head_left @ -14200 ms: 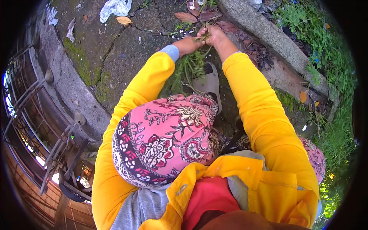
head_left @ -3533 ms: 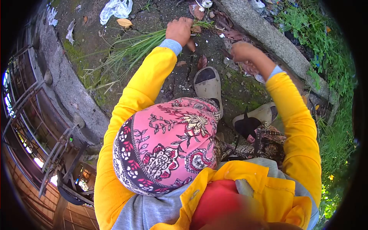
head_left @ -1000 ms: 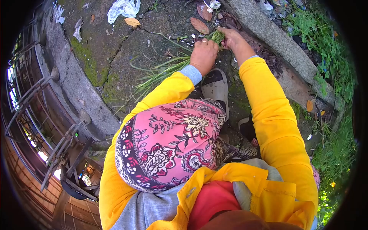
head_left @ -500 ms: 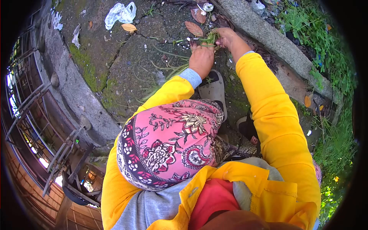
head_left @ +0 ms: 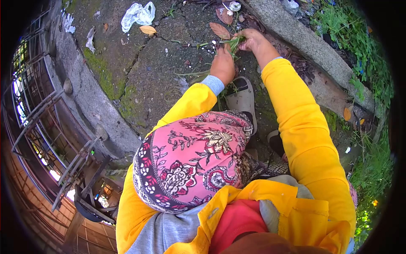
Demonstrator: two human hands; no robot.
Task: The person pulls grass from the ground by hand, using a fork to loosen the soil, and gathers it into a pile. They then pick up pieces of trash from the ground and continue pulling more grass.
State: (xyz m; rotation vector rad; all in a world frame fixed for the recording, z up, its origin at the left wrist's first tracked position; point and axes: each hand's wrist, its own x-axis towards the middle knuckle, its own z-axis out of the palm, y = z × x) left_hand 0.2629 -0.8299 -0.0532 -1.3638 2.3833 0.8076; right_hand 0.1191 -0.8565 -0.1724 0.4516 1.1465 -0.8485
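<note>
My left hand (head_left: 223,65) is closed around a bunch of grass (head_left: 235,41), its fingers curled and partly hidden. On the other side of the same bunch, my right hand (head_left: 253,42) pinches the green blades between thumb and fingers. The hands are close together, low over the cracked pavement. A long pale blade (head_left: 192,73) sticks out left of my left hand, and more blades hang beneath that wrist. Just below is a grey sandal (head_left: 241,101) on a foot. Brown dry leaves (head_left: 220,31) lie beyond the hands.
A concrete curb (head_left: 308,51) runs diagonally at the right, with green weeds (head_left: 347,42) behind it. A white plastic bag (head_left: 138,17) and a yellow leaf (head_left: 148,29) lie on the mossy pavement (head_left: 105,72). Metal railings (head_left: 36,110) stand at the left.
My left hand has turned, and the long blades that trailed left toward the knee have mostly swung out of sight there. Both hands remain at the bunch. The view has shifted slightly.
</note>
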